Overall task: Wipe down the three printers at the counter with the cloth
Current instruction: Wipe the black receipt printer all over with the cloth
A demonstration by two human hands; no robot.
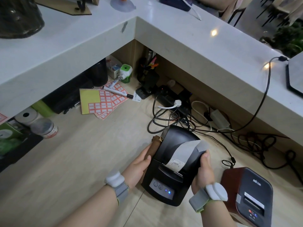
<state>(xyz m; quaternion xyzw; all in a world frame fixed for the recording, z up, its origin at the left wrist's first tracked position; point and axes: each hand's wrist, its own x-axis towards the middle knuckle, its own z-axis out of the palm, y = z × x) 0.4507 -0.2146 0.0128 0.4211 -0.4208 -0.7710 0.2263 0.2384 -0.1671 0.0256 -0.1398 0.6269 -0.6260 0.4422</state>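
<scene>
A black receipt printer (170,166) stands on the lower wooden desk with a paper strip (183,153) curling out of its slot over the lid. My left hand (139,166) holds a brown cloth (155,145) against the printer's left side. Gripping the printer's right side is my right hand (203,171), thumb on the lid near the paper's end. A second printer (247,195), dark red with a black front, stands just to the right. A third printer is not clearly in view.
A tangle of black and white cables (188,118) and a power strip (173,99) lie behind the printers. Label sheets (101,102) with a marker (118,91) lie at centre left. The white counter (188,46) overhangs the desk. Jars (44,127) stand at left.
</scene>
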